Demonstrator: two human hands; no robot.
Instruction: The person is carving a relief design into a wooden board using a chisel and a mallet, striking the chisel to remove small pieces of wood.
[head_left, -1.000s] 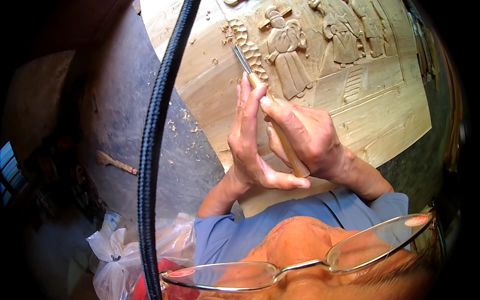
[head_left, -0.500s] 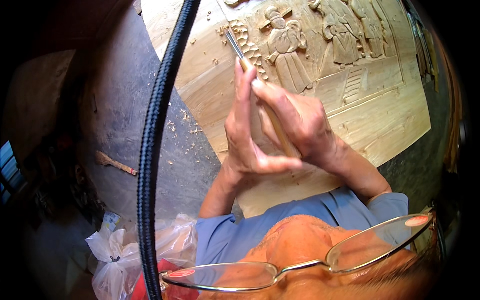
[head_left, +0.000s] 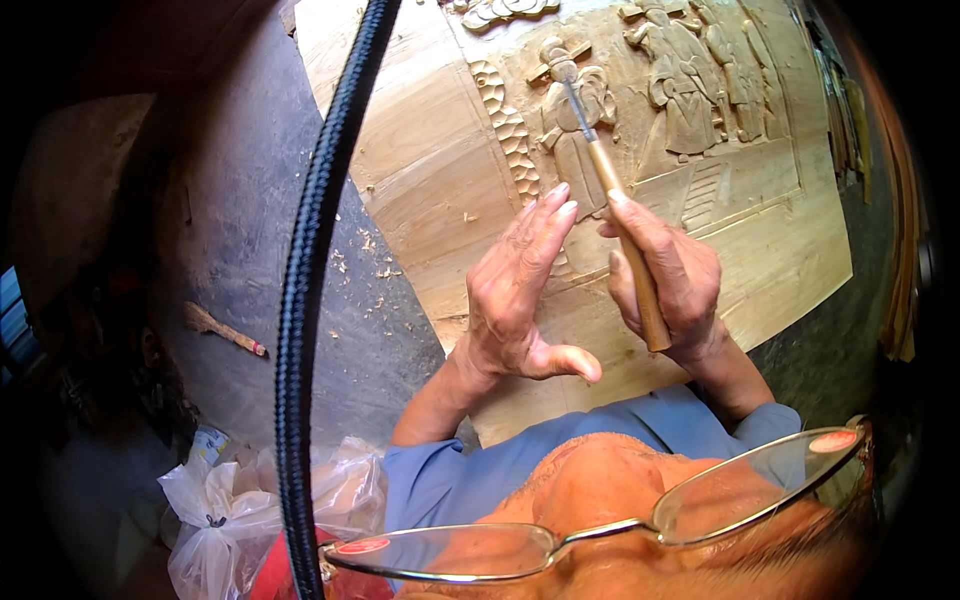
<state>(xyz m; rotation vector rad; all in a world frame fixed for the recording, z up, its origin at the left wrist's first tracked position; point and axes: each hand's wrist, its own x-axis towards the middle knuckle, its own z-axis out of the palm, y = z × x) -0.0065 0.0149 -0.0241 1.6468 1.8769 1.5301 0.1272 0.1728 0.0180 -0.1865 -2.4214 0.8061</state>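
Note:
My right hand (head_left: 685,285) is wrapped round the wooden handle of a carving chisel (head_left: 604,168). The chisel's thin metal blade points away from me and overlaps a robed figure (head_left: 562,112) carved in relief on a pale wooden panel (head_left: 410,215). My left hand (head_left: 508,305) is beside it with fingers stretched and thumb spread, holding nothing. Whether that palm touches the wood, I cannot tell. Left of the figure runs a carved strip of scalloped hollows (head_left: 508,132). More carved figures (head_left: 680,85) stand in relief at the far right of the panel.
The panel lies on a dark grey surface (head_left: 240,220) strewn with wood shavings (head_left: 368,242). A wooden stick-like piece (head_left: 225,328) lies on the left. A tied clear plastic bag (head_left: 225,520) sits at lower left. A black braided cord (head_left: 305,270) crosses the view.
The chisel has lifted off the scalloped strip and swung right, over the figure. My hands, which were together round it, have moved apart; the left has come off it.

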